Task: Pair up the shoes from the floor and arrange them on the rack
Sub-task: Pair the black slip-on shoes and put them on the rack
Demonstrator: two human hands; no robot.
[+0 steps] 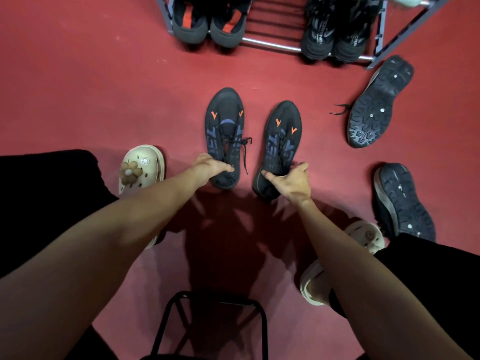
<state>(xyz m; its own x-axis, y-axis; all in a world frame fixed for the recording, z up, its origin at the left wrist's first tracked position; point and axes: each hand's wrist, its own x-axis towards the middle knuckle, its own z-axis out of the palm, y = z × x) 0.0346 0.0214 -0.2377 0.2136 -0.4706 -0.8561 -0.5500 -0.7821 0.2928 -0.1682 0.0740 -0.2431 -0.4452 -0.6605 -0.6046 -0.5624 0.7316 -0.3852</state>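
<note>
Two matching dark sneakers with orange marks stand side by side on the red floor, toes pointing away from me. My left hand [211,166] grips the heel opening of the left sneaker [224,126]. My right hand [292,181] grips the heel opening of the right sneaker [281,141]. The shoe rack [272,44] stands at the top, with a grey and orange pair [207,24] at its left and a black pair [335,37] at its right. Two dark shoes lie sole-up on the floor at the right, one near the rack [379,102] and one closer to me [402,201].
I wear cream clogs, one at the left [142,165] and one at the right [366,236]. A black stool frame [213,323] sits between my legs at the bottom. The middle of the rack's lower shelf shows bare bars.
</note>
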